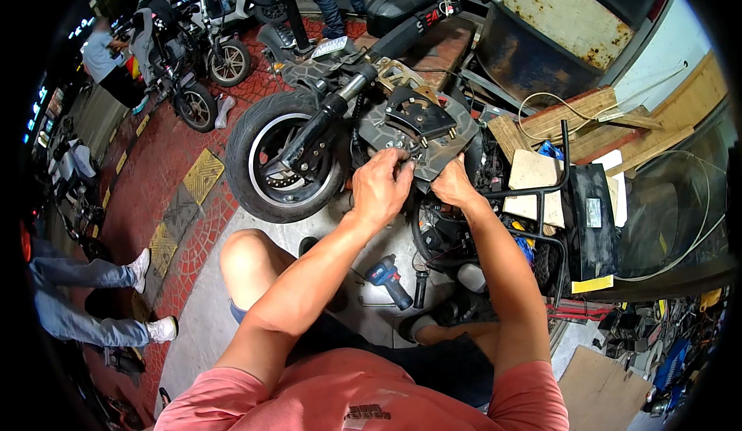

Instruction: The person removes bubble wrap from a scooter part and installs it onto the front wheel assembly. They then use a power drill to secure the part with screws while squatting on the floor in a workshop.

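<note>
Crackle-finish scooter panel (444,151), bare-handed

Looks dark grey and angular, with a curved black bracket (421,114) on top. Sits right beside the front wheel (291,197). Also got a rust-spotted drum (564,33) farther back, contents hidden. Seems to taper downward in view; long axis tough to call. Can't tell apart from together for left grip (382,183) or right grip (454,182), both at the near edges, fingertips partly hidden.

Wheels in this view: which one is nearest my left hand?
The big wheel with the pale-edged rim, just left of your left hand; the parked bikes' wheels stand farther off, on red paving.
</note>
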The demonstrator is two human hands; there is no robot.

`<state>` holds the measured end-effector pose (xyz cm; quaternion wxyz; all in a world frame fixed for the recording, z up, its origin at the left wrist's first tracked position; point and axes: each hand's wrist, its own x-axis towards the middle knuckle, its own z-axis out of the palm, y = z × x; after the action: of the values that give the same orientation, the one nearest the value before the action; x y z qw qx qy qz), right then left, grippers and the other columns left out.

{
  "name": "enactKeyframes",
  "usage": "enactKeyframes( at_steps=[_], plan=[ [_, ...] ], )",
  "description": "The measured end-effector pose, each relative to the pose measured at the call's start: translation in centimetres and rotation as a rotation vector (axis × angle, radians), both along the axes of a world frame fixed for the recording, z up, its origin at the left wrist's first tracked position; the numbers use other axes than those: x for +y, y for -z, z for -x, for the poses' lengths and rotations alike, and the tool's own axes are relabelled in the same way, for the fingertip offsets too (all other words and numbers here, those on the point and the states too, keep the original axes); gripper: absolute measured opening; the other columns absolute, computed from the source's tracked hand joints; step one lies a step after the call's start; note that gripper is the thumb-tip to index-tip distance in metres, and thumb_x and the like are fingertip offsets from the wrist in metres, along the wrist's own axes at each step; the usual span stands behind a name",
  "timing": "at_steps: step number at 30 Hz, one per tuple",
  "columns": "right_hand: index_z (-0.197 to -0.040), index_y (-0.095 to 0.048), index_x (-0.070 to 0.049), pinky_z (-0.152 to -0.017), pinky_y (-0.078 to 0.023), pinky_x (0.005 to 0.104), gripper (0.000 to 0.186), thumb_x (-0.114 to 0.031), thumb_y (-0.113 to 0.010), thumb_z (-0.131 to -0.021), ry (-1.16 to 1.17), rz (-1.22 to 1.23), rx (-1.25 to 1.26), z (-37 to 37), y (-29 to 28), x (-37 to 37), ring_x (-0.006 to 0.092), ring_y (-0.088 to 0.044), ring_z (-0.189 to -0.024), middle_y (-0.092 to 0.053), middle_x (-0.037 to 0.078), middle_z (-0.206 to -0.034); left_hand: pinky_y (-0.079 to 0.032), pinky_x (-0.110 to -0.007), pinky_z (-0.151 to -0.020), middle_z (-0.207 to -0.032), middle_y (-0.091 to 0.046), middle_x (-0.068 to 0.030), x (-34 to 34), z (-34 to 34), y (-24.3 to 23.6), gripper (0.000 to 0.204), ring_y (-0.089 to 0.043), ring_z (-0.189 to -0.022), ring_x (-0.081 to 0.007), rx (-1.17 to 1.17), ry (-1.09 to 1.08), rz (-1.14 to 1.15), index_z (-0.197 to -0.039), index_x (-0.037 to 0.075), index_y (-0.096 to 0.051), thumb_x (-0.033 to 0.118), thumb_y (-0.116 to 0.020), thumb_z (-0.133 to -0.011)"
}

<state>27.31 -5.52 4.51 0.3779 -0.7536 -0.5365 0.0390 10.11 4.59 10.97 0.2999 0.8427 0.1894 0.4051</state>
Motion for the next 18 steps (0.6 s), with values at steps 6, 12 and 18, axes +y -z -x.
enactKeyframes(
  at_steps=[6, 12, 18],
  plan=[
    [-0.126, -0.065, -0.008, -0.112, -0.025, 0.0591, 0.042, -0.015, -0.064, -0.084, 0.003, -0.041, -0.012, -0.2, 0.4, 0.2, 0.0444, -0.049, -0.131, -0.064, 0.021, -0.130, -0.054, -0.048, -0.075, -0.091, -0.069, -0.0173, 0.2, -0.7, -0.6, 0.018, -0.068, -0.085, -0.0395, 0.135, -0.033, 0.030, -0.096, 0.003, -0.068, 0.016, -0.070, -0.082],
    [-0.127, -0.064, -0.008, -0.114, -0.024, 0.0567, 0.044, -0.013, -0.063, -0.083, -0.009, -0.038, 0.018, 0.0, 0.1, 0.2, 0.0443, -0.048, -0.132, -0.063, 0.022, -0.131, -0.052, -0.045, -0.070, -0.082, -0.070, -0.0163, 0.2, -1.2, -1.2, 0.014, -0.069, -0.078, -0.0377, 0.189, -0.087, 0.076, -0.090, 0.006, -0.069, 0.017, -0.067, -0.080],
    [-0.126, -0.064, -0.007, -0.112, -0.026, 0.0560, 0.043, -0.013, -0.063, -0.083, 0.004, -0.042, 0.024, 0.3, -0.2, 0.1, 0.0439, -0.049, -0.131, -0.064, 0.022, -0.129, -0.051, -0.038, -0.066, -0.073, -0.067, -0.0121, 0.2, -1.1, -1.0, 0.014, -0.066, -0.068, -0.0270, 0.129, -0.070, 0.232, -0.094, 0.005, -0.070, 0.016, -0.068, -0.085]
  ],
)
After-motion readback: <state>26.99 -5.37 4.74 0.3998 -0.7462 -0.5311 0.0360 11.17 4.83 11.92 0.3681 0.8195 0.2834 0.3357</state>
